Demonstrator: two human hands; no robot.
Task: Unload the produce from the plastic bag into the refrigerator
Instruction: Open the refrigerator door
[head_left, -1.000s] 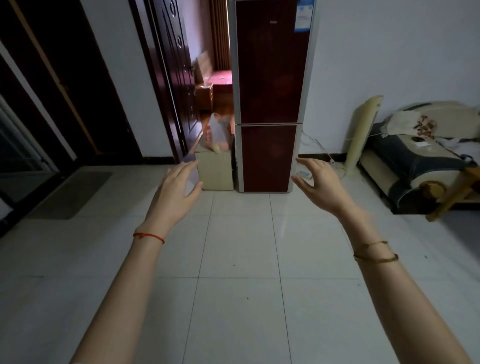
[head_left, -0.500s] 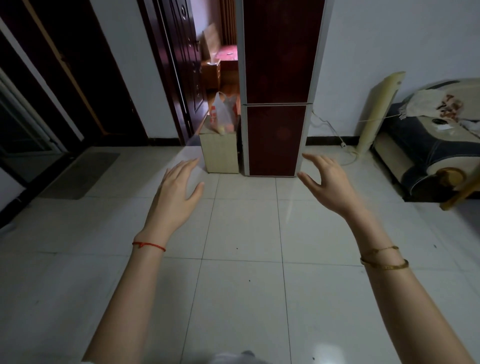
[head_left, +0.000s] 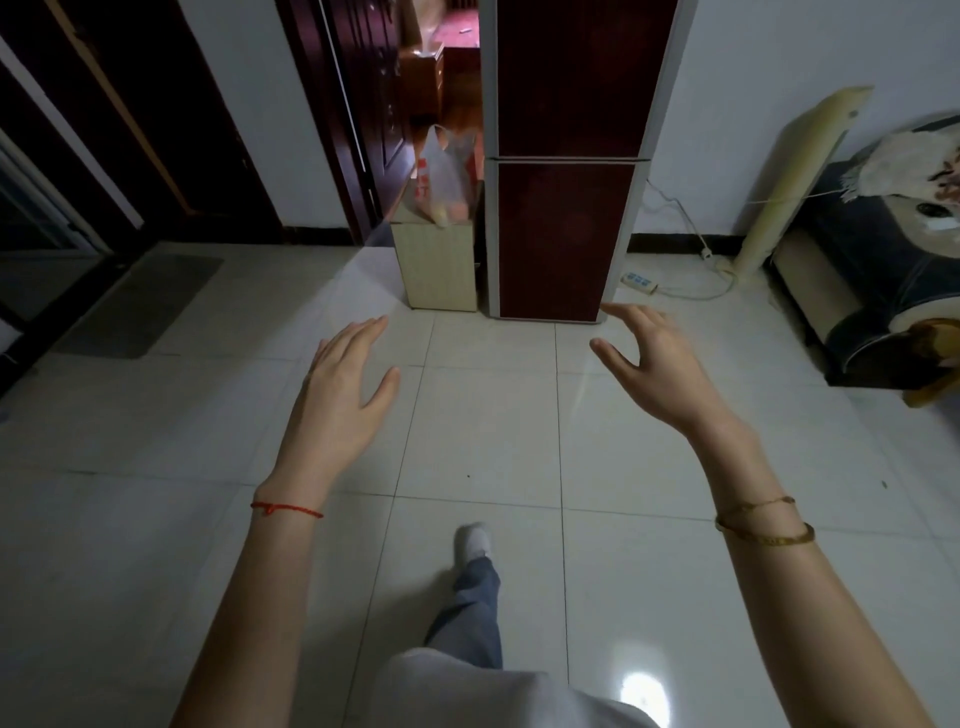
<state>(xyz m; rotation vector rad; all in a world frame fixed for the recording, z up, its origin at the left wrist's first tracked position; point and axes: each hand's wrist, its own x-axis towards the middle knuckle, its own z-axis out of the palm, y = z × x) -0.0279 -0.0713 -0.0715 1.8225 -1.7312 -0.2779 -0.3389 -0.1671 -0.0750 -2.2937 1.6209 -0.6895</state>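
Observation:
A dark red two-door refrigerator (head_left: 563, 156) stands against the far wall, both doors closed. To its left a translucent plastic bag (head_left: 441, 176) with pale and pink produce inside sits on a small beige cabinet (head_left: 439, 265). My left hand (head_left: 345, 395) is stretched out over the floor tiles, fingers apart, holding nothing. Level with it, my right hand (head_left: 652, 364) has its fingers curled loosely and apart, and is also empty. Both hands are well short of the bag and the refrigerator.
White tiled floor (head_left: 483, 431) lies between me and the refrigerator. My leg and foot (head_left: 472, 545) are stepping forward. A power strip (head_left: 639, 280) with cable lies right of the refrigerator. A dark sofa (head_left: 872, 291) stands at right, a grey mat (head_left: 145, 301) at left.
The refrigerator, cabinet and bag have come closer and larger in view. My leg and foot have come into view at the bottom. Both hands stay raised and empty.

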